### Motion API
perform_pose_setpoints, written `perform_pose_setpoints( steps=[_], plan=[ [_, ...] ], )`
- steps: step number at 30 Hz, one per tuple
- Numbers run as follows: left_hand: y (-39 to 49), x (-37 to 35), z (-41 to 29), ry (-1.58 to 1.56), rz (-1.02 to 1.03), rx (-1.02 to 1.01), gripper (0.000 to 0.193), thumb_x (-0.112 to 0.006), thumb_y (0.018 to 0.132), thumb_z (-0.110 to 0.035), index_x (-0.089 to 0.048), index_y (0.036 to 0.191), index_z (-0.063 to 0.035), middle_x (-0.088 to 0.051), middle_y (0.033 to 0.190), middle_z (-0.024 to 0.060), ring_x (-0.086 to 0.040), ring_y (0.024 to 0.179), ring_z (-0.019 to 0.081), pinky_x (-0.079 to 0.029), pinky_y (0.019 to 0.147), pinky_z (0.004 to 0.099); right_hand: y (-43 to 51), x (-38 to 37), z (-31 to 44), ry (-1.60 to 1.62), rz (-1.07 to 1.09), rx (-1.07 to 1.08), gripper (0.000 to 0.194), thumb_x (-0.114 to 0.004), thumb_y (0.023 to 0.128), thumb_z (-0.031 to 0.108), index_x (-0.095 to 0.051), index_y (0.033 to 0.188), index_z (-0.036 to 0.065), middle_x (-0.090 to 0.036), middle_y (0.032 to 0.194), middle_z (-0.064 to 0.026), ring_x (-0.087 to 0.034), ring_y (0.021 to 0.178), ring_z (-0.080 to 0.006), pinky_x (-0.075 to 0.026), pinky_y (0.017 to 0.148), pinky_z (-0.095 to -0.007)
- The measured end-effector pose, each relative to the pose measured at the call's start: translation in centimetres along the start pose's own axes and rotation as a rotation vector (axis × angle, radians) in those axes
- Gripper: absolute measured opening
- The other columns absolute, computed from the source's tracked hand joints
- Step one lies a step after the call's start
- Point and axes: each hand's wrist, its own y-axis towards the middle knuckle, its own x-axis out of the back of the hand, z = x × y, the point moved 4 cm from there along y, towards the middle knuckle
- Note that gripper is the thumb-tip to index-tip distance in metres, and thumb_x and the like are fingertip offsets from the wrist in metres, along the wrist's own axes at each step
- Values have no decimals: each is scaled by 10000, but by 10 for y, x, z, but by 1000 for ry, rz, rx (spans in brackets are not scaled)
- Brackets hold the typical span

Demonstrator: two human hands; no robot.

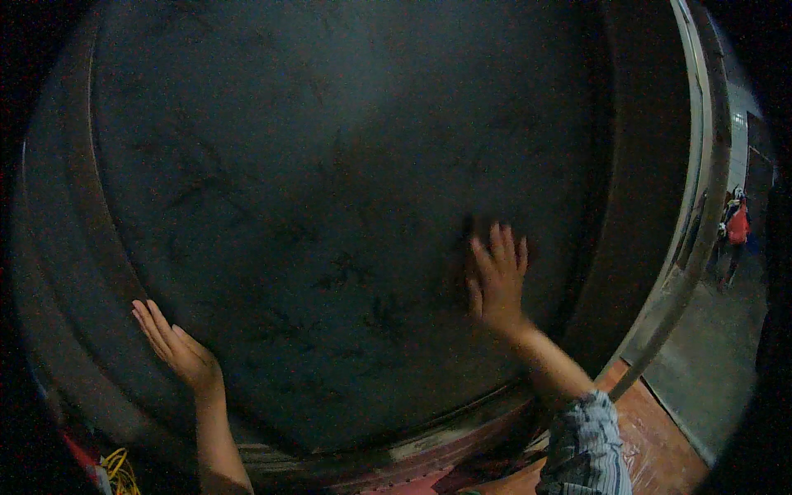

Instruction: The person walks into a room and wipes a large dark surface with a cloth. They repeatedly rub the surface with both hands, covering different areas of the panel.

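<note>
A large dark panel (346, 185) with smudged, darker marks fills most of the view, set within a brown border (643, 154). Over the right part of the panel is my right hand (500, 281), palm down with fingers spread. It looks laid against the surface, though contact is hard to judge in the dim light, and it holds nothing. My left hand (180, 356) is at the panel's lower left edge, its fingers extended and close together, the thumb slightly apart. Nothing is seen in that hand; whether it touches the edge cannot be told.
A pale rail (698, 111) curves along the right side. Beyond it a person (736, 223) in red stands on the grey floor (699, 337). At lower right lies an orange-brown surface (656, 427) with a glossy sheen. Coiled yellow cord (120, 471) shows at lower left.
</note>
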Motion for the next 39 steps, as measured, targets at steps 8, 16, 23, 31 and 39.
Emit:
perform_pose_setpoints(
  steps=[8, 16, 23, 31, 39],
  plan=[
    [19, -87, -44, 0, 12, 30, 472, -286, 999, -60, -327, 1459, 37, -249, 1559, 201, -216, 1454, 356, -184, 1181, 481, 300, 20, -68, -9, -537, 99, 548, -476, 971, 293, -342, 1488, 167, -262, 1569, -138, -236, 1447, -337, -159, 1145, -570],
    [14, -111, -53, 42, 36, 89, 497, -282, 969, -10, -329, 1462, 25, -258, 1556, 200, -220, 1453, 351, -187, 1184, 485, 459, 26, -121, 32, -496, -137, 541, -335, 1020, 397, -334, 1491, 130, -235, 1578, -140, -192, 1462, -318, -110, 1169, -510],
    [-27, -208, -61, 60, 8, 122, 486, -250, 996, -85, -330, 1464, 19, -252, 1557, 203, -219, 1455, 349, -172, 1187, 487, 484, -66, -219, 44, -519, 29, 500, -329, 1037, 364, -354, 1479, 133, -240, 1579, -123, -239, 1442, -331, -162, 1165, -489],
    [-64, -325, -76, 146, -55, 92, 484, -237, 1008, -108, -327, 1463, 27, -248, 1559, 203, -209, 1458, 348, -162, 1190, 484, 442, -199, -347, 103, -523, -16, 514, -364, 1038, 366, -339, 1493, 129, -229, 1582, -132, -247, 1441, -328, -198, 1167, -440],
    [-38, -390, -183, 150, -143, 75, 482, -240, 1001, -95, -332, 1454, 41, -251, 1553, 216, -225, 1451, 353, -180, 1187, 482, 369, -247, -478, -2, -612, 212, 525, -407, 1009, 325, -339, 1491, 128, -255, 1570, -147, -242, 1446, -326, -175, 1151, -515]
  ],
)
